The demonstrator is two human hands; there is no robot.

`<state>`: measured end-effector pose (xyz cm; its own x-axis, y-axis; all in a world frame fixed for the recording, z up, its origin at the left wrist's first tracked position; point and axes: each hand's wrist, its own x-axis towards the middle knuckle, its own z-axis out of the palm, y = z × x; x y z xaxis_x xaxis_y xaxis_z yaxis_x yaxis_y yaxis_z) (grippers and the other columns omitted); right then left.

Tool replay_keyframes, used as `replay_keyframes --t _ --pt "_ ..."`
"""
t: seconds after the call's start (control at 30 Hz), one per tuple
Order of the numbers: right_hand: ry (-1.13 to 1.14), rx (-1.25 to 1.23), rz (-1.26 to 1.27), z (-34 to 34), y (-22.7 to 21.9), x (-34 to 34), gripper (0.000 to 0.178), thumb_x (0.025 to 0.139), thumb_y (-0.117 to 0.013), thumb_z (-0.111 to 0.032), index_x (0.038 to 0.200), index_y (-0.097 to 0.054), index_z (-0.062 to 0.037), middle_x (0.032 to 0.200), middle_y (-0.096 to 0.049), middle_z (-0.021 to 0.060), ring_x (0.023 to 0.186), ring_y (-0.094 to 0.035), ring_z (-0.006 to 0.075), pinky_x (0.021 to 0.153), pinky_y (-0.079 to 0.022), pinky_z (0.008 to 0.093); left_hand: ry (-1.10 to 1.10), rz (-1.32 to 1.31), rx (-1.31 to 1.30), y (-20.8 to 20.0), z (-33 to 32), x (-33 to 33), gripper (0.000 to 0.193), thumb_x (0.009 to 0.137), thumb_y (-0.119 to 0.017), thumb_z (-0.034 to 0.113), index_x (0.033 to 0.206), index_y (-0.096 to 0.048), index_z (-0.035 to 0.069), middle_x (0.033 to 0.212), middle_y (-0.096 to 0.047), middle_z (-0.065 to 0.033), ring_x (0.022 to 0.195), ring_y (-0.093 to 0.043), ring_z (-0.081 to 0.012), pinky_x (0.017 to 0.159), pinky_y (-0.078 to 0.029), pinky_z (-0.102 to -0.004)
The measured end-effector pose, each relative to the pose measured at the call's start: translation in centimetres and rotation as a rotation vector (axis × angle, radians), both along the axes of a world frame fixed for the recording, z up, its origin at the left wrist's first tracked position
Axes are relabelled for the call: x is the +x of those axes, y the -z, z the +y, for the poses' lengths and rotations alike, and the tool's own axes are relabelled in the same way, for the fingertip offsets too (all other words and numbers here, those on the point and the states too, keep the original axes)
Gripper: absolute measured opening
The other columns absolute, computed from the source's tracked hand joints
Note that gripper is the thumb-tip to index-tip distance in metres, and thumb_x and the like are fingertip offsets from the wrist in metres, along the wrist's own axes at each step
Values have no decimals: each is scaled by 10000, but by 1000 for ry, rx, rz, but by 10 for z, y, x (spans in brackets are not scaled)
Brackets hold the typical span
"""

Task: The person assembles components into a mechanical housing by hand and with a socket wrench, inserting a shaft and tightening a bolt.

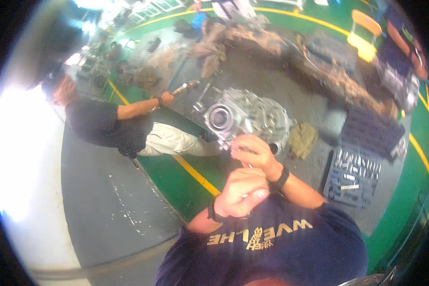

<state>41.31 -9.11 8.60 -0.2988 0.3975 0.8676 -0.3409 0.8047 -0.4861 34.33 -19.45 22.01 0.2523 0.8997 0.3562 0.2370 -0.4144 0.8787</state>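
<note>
In the middle of the head view, my left hand [240, 193] is closed in a fist close to my chest. A small bright bit shows between its fingers, but I cannot make out what it is. Just beyond it, my right hand [256, 153] has its fingers curled in, with a glint of metal between the two hands. Whatever they hold is mostly hidden by the fingers. Right past my right hand stands a silver gearbox housing [260, 112], with a round ringed opening facing up on its left part.
At left a person [100, 124] in a dark shirt holds a long metal tool [185, 87] toward the housing. An olive cloth [302, 140] lies beside the housing. To the right is an open tool case [350, 176]; a yellow chair [364, 40] and another person [405, 40] are farther off.
</note>
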Motion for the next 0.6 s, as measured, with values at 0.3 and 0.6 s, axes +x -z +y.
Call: replay_keyframes --t 0.3,0.6 --pt "2 172 -177 2 -8 10 286 747 -764 -119 1022 -710 -59 1159 -679 137 1083 -671 366 909 -560 469 14 -66 117 14 -21 -10 307 1001 -602 161 739 -595 1 669 -558 -117 591 -527 -311 585 -409 -414" --pt "-121 -59 -275 -23 -24 27 168 763 -755 -154 848 -722 -12 1046 -718 109 1165 -667 368 1117 -484 583 -110 -156 381 24 -2 -9 253 984 -656 161 797 -635 -10 675 -569 -144 636 -603 -321 639 -460 -403"
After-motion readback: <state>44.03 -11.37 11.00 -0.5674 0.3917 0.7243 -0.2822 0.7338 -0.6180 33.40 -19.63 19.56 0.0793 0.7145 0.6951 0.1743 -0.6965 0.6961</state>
